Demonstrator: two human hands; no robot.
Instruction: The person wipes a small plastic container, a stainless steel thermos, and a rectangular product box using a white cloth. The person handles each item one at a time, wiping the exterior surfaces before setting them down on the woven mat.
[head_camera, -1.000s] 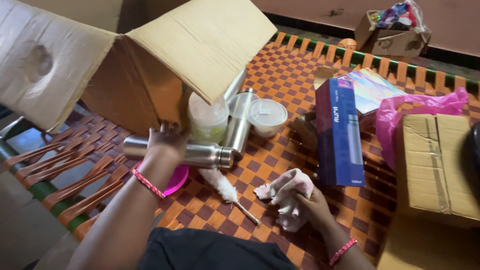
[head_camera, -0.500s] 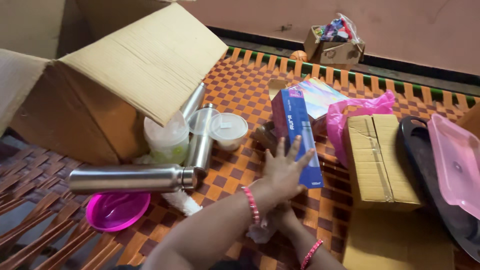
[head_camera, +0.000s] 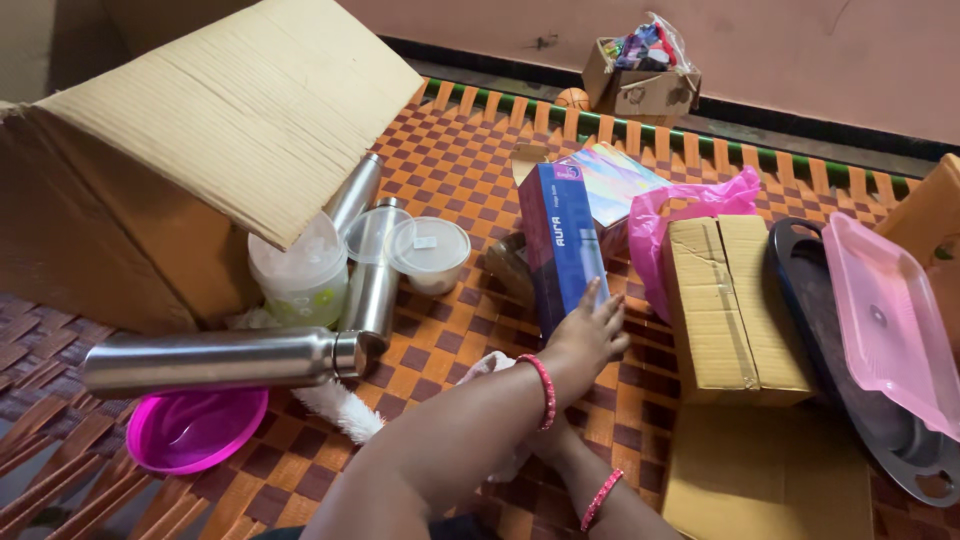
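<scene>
**A:** While your left forearm is crossing in front of you, it is covering your right hand. Only the right wrist (head_camera: 598, 497) with its pink bangle is showing, next to a pale cloth (head_camera: 487, 362), so I cannot tell whether those fingers are clenched or loose.

**B:** Your left hand (head_camera: 590, 335) is lying on the near end of the blue carton (head_camera: 560, 240). The fingers are spread and released, touching it but not gripping. I'd judge you are arriving at it, not holding it yet.

**A:** Taking hold is asking for those fingers to close round the carton's narrow sides. I cannot tell whether it is standing or leaning on the shiny flat box (head_camera: 615, 180) behind it.

**B:** The taped brown box (head_camera: 730, 300) is sitting just beside it on your right, and the pink bag (head_camera: 690, 205) is crowding it from behind. On your left, the round lidded tub (head_camera: 430, 250) and the steel bottle (head_camera: 375, 290) are sitting near.

**A:** So the open weave of the cot (head_camera: 450, 350) on your near side is offering the most room. Farther out, the cot's far edge (head_camera: 700, 140) is running along the floor, well apart from your hand.
</scene>
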